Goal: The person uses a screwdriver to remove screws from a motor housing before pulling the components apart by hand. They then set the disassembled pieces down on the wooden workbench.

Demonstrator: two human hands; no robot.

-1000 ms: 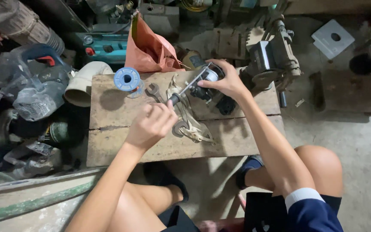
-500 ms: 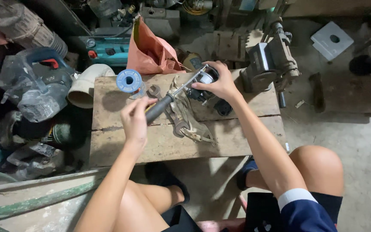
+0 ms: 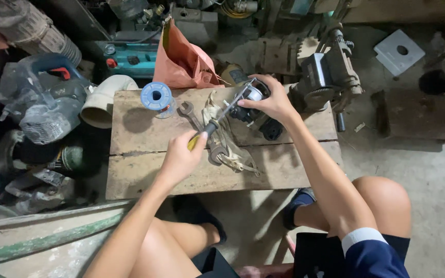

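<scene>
Wooden planks make up the low desk, and both hands are busy on it. Left hand is wrapped tight around the yellow-and-black handle of a screwdriver, shaft angled up and to the right, tip meeting the small motor. Right hand is clamped over the top of that motor, fingers curled round its silvery end, holding it down near the back edge of the desk, right of centre. Whether the tip sits in a screw head I cannot tell; the fingers cover that spot.

How far along? Judging by what shows, the motor looks whole, housing closed, and no loose screws or removed parts are visible on the boards, so I'd say the work with the screwdriver is at an early or middle stage, with the fastening itself left to finish.

Around the hands: a wrench lies flat just left of the screwdriver, a pale rag is crumpled under both tools, and a blue spool stands upright further left. An orange bag leans behind the desk, a white pipe elbow touches its left corner, and a heavy grey bench machine stands just to the right.
</scene>
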